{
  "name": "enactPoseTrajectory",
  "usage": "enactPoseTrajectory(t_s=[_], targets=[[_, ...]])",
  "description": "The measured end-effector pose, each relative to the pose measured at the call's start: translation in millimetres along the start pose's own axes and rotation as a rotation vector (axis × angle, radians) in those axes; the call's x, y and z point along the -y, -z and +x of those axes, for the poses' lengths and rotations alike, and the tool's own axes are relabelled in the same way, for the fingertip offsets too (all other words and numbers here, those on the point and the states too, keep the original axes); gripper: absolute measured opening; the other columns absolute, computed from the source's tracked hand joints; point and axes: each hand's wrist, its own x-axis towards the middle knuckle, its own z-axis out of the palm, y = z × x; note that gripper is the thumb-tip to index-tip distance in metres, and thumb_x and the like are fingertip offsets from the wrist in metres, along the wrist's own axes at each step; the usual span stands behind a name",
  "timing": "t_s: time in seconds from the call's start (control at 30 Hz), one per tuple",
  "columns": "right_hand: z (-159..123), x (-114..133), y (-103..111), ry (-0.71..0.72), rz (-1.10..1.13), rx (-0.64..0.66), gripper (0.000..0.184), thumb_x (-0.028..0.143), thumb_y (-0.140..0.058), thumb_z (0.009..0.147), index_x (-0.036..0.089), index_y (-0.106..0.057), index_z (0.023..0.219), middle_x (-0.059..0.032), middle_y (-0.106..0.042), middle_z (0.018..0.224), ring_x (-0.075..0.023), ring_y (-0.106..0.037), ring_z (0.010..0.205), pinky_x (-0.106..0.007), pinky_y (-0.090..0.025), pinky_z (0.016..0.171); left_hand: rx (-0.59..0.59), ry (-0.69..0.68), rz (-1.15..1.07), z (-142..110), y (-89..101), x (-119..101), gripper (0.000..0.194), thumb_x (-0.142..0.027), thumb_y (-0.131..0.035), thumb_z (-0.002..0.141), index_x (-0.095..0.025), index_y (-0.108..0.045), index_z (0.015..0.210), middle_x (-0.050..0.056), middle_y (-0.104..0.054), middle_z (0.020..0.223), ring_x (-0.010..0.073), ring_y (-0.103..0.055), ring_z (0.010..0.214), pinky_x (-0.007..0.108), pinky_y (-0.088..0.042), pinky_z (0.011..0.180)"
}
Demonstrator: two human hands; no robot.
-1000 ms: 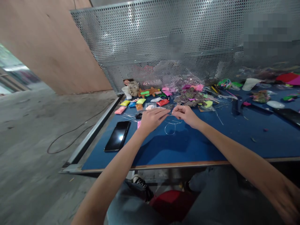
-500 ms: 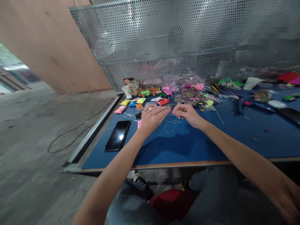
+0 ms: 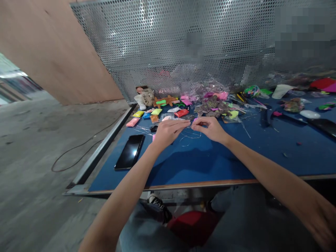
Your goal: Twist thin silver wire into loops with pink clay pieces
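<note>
My left hand [image 3: 169,131] is held palm down over the blue tabletop, its long fingers pressed together and pinching what looks like thin wire. Facing it, fingertip to fingertip with a small gap, my right hand [image 3: 211,129] is curled with thumb and forefinger together on the same fine strand. A loop of thin wire [image 3: 186,136] curves below the fingertips against the blue surface. A small purple bit [image 3: 195,119] shows by my right fingertips; whether I hold it is unclear. More wires [image 3: 140,129] lie to the left of my left hand.
A black phone [image 3: 129,152] lies left on the blue table [image 3: 199,168]. Behind my hands are a red packet [image 3: 181,113], a yellow packet [image 3: 138,114] and a brownish tangled heap [image 3: 214,105]. A perforated metal panel [image 3: 162,45] stands along the back. A white mouse [image 3: 310,114] lies right.
My right fingers have rounded slightly, and a purple bit now shows beside them. The wire loop has shifted shape. Both hands stay nearly in place while the view moves slightly.
</note>
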Motion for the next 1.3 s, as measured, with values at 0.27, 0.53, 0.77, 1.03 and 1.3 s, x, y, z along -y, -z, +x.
enactPoseTrajectory(t_s=[0.27,0.53,0.77,1.03,1.3], targets=[[1,0,0,-0.067,0.104,0.053,0.02,0.041,-0.074,0.083,0.021,-0.074,0.082,-0.003,-0.07,0.082,-0.0159,-0.059,0.073,-0.031,-0.046,0.069,0.064,0.138,-0.09,4,6.3,-7,0.024,-0.021,-0.056,0.099,-0.024,-0.076,0.112,0.002,-0.079,0.103,0.0147,-0.075,0.094,0.028,-0.06,0.087],[2,1,3,0.018,0.144,0.052,0.02,0.042,-0.072,0.086,0.022,-0.073,0.083,-0.0038,-0.07,0.088,-0.0164,-0.06,0.078,-0.031,-0.046,0.069,0.066,0.399,-0.323,10,9.0,-20,0.027,-0.037,-0.057,0.098,-0.02,-0.075,0.108,0.004,-0.079,0.089,0.0114,-0.066,0.061,0.023,-0.051,0.056],[3,3,0,-0.027,0.103,-0.017,0.022,0.042,-0.071,0.086,0.02,-0.07,0.083,-0.0022,-0.068,0.083,-0.0134,-0.055,0.068,-0.029,-0.043,0.064,0.12,0.543,-0.562,9,-4.8,-14,0.039,-0.046,-0.048,0.102,-0.016,-0.065,0.119,0.007,-0.078,0.087,0.0055,-0.047,0.041,0.023,-0.039,0.042],[7,-9,2,-0.193,0.215,0.012,0.017,0.038,-0.073,0.081,0.021,-0.07,0.079,0.001,-0.06,0.067,-0.012,-0.049,0.06,-0.029,-0.039,0.057,0.067,0.218,0.113,2,-1.2,-11,0.025,-0.039,-0.065,0.093,-0.024,-0.072,0.112,0.002,-0.078,0.096,0.0121,-0.066,0.067,0.029,-0.051,0.072],[6,-6,1,-0.274,0.304,0.065,0.017,0.037,-0.075,0.078,0.02,-0.07,0.078,0.002,-0.058,0.064,-0.0108,-0.048,0.058,-0.027,-0.036,0.055,0.162,-0.014,0.353,2,9.3,-6,0.023,-0.043,-0.059,0.098,-0.028,-0.072,0.11,0.0,-0.079,0.099,0.016,-0.07,0.083,0.035,-0.042,0.081]])
